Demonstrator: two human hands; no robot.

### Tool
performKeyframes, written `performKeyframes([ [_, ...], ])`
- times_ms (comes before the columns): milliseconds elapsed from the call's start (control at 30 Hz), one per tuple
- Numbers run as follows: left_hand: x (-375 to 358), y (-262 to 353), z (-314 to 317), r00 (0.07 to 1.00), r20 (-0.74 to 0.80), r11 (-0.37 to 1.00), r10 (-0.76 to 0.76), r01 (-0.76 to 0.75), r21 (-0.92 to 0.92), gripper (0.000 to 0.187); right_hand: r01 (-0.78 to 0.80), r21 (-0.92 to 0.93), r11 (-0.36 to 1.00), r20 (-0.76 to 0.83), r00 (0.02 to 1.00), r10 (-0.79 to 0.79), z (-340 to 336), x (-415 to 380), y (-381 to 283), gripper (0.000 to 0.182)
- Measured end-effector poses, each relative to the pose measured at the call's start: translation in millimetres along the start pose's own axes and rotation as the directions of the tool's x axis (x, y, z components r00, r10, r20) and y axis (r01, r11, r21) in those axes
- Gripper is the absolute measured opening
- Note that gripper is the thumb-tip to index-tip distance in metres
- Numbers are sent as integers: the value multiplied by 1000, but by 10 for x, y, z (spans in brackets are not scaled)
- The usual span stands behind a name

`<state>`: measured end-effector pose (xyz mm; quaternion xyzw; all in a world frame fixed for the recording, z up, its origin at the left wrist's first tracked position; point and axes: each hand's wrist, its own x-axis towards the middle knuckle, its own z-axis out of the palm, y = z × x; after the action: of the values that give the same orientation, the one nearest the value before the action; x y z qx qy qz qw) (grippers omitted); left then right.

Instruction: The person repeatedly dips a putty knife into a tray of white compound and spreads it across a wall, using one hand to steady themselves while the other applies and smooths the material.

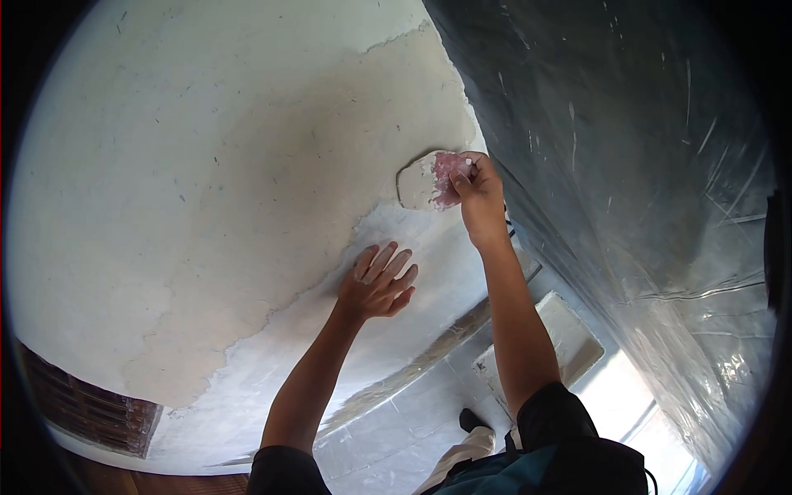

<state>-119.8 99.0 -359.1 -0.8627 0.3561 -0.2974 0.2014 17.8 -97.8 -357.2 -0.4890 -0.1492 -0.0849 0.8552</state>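
My right hand (481, 194) pinches a flat pink-red putty scraper (446, 175) between thumb and fingers, close to the wall's right edge. Pale plaster coats the scraper's left part, and a dark rim outlines it against the wall. Lower and to the left, my left hand (379, 280) has its fingers spread on or just over the wall; exact contact is hard to tell. White residue marks those fingers. The wall (272, 181) carries a damp beige plaster layer with a ragged lower border. Beneath that border the surface is whiter.
Dark plastic sheeting (627, 165) hangs along the right side. A pale, plaster-marked rectangular tub (598, 356) stands on the grey tiled floor (396, 429) beyond my right forearm. A brown slatted grille (82, 400) is set into the wall at lower left. My shoe (472, 419) shows below.
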Motion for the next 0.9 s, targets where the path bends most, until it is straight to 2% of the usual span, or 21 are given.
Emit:
performKeyframes([
  [33,5,-7,-7,1000,-2,1000,3,-3,6,35,6,3,1000,0,1000,-6,-51,40,8,19],
  [100,5,10,-16,1000,6,1000,-4,4,2,35,-208,117,971,-206,952,228,-204,130,-20,19],
  [133,6,1,-20,1000,-2,1000,-6,6,8,35,-200,114,973,-202,955,219,-225,134,-59,19],
  [200,9,18,-6,1000,17,1000,-14,14,3,36,-93,299,950,-284,941,181,-280,98,-168,17],
  [233,5,26,-2,1000,22,1000,-22,22,-4,36,-67,329,942,-210,967,142,-181,68,-211,16],
  [267,1,14,-7,1000,20,1000,-15,15,-1,36,-36,292,956,-133,988,78,-47,65,-189,17],
  [333,4,16,-8,1000,15,1000,0,0,5,36,-18,91,996,-43,999,22,200,91,-248,17],
  [400,2,8,-5,1000,3,1000,-6,6,0,36,-40,37,998,-63,997,43,164,148,-282,17],
  [467,11,7,-16,1000,-6,1000,-1,1,2,36,-149,206,967,-283,937,205,-92,193,-227,18],
  [500,18,8,-18,1000,-8,1000,-3,3,-4,36,-179,195,964,-307,923,233,-168,151,-315,19],
  [533,36,-9,-12,1000,-15,1000,-10,10,1,36,-175,189,966,-300,927,227,-152,151,-358,19],
  [600,17,12,-29,1000,-5,1000,-7,7,-8,36,-40,176,984,-137,988,64,-97,86,-470,17],
  [633,-6,29,-33,1000,4,1000,-12,12,-14,36,19,34,999,8,1000,-20,-11,115,-538,16],
  [667,-4,26,-26,1000,7,1000,-12,12,-12,37,16,34,999,8,1000,-16,47,173,-618,16],
  [700,4,10,-18,1000,3,1000,-11,11,-7,37,133,-185,974,99,988,-116,100,253,-709,17],
  [733,8,2,-3,1000,-5,1000,-13,13,-5,37,264,-385,885,213,958,-193,137,354,-791,17],
  [767,2,4,9,1000,-16,1000,-12,12,-14,37,270,-389,881,220,956,-195,104,502,-852,17],
  [833,-12,12,8,999,-37,1000,-25,24,-20,38,203,-245,948,105,978,-182,-16,760,-994,20],
  [900,-2,8,12,999,-36,1000,-15,14,-25,38,207,-187,960,147,972,-181,-49,746,-1148,20],
])
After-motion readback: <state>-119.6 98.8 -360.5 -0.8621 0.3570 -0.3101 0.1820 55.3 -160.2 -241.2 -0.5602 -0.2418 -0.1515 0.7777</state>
